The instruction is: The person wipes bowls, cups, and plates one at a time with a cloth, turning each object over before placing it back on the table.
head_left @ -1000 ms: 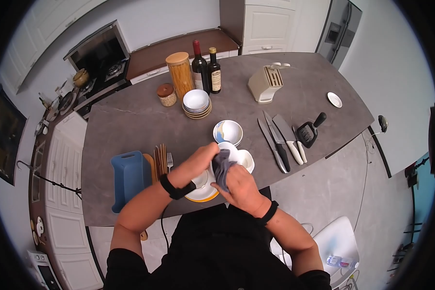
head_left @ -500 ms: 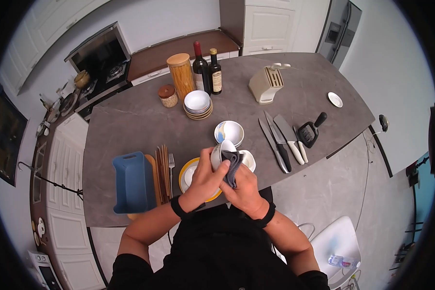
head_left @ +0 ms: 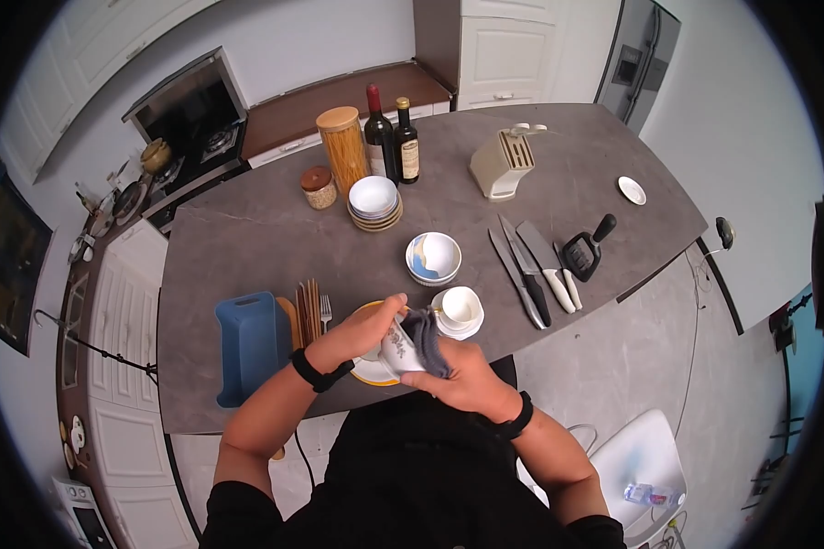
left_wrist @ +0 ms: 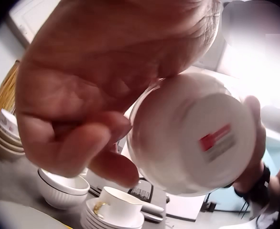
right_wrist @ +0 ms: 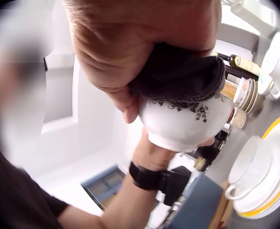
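A white bowl (head_left: 395, 357) with a grey floral pattern is tipped on its side between my hands, close to my body. My left hand (head_left: 362, 334) holds it by the edge. In the left wrist view the bowl's base (left_wrist: 221, 138), with a red sticker, faces the camera, beside the curled left fingers. My right hand (head_left: 471, 377) grips a dark grey cloth (right_wrist: 188, 81) folded over the bowl's rim, thumb against the outer wall. Underneath is a yellow-rimmed plate (head_left: 375, 379), with a white cup (right_wrist: 250, 162) on it. The bowl's inside is hidden by the cloth.
Right of the hands stand a white cup (head_left: 459, 306) on saucers and stacked bowls (head_left: 434, 258). Knives (head_left: 531, 274) and a black-handled grater (head_left: 584, 254) lie farther right. A blue bin (head_left: 247, 348), chopsticks (head_left: 309, 309) and a fork (head_left: 326, 311) are left. Bottles (head_left: 381, 137) stand behind.
The bowl has come nearer my body and turned onto its side, uncovering the cup on saucers. My left hand has shifted its hold along the bowl; the cloth stays in my right hand.
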A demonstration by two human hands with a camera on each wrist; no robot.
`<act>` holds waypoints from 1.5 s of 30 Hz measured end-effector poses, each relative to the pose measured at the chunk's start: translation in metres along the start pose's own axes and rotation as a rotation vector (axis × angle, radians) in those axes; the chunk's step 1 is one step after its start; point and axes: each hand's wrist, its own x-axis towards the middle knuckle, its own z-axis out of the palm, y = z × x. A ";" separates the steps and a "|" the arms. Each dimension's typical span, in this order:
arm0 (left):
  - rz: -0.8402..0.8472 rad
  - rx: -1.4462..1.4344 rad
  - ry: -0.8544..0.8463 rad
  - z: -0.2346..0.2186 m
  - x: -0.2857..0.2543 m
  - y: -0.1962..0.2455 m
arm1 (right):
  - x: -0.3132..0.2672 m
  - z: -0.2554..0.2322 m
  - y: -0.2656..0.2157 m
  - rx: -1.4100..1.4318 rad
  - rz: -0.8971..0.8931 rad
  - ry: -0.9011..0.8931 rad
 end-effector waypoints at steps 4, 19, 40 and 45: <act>0.160 -0.049 0.128 0.019 -0.024 0.016 | -0.007 -0.022 -0.011 0.480 0.428 -0.067; 0.112 -0.773 0.511 0.046 -0.057 0.033 | 0.005 -0.011 -0.002 0.242 0.356 0.558; 1.061 0.253 0.713 0.080 -0.044 0.047 | 0.023 0.001 -0.016 0.188 0.272 0.341; 1.335 0.566 0.452 0.062 -0.057 0.051 | 0.019 -0.007 -0.010 1.150 0.579 0.284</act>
